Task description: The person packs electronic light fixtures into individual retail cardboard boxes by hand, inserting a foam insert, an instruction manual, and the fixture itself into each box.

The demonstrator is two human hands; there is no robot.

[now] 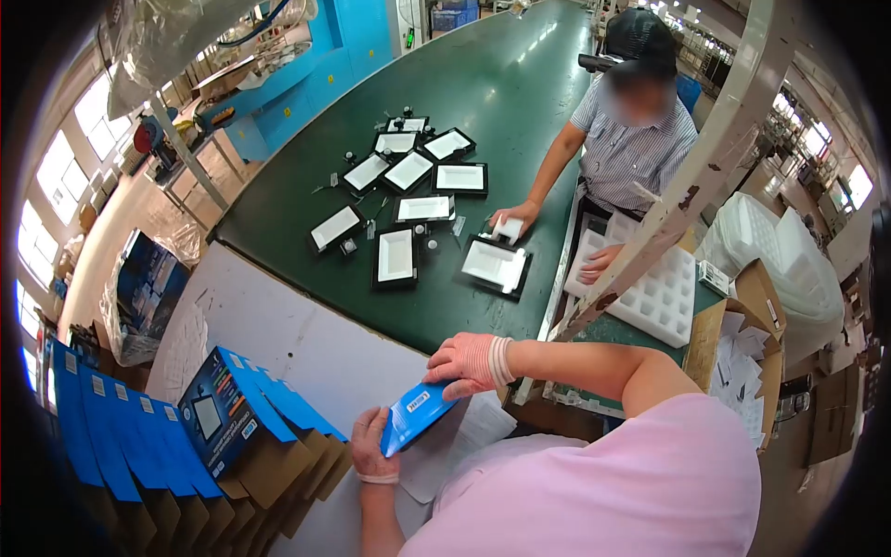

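Note:
Between my two gloved hands is a blue cardboard box [415,420] with a white label on its upper face, held at a tilt over the near table. My left hand [373,446] grips its lower left end, fingers closed along the edge. At the upper right end my right hand [470,361] lies over the box with its fingers bent round it. To the left stands a row of blue and black printed boxes [209,413], their brown flaps sticking out toward me. White paper sheets [469,441] lie beneath and beside the held box.
Several black-framed devices with white panels [408,171] lie on the green table [325,265]. Across it, a co-worker [631,130] handles a small white part beside a white foam tray [650,302]. A metal post [687,186] and an open carton of papers [742,353] stand right.

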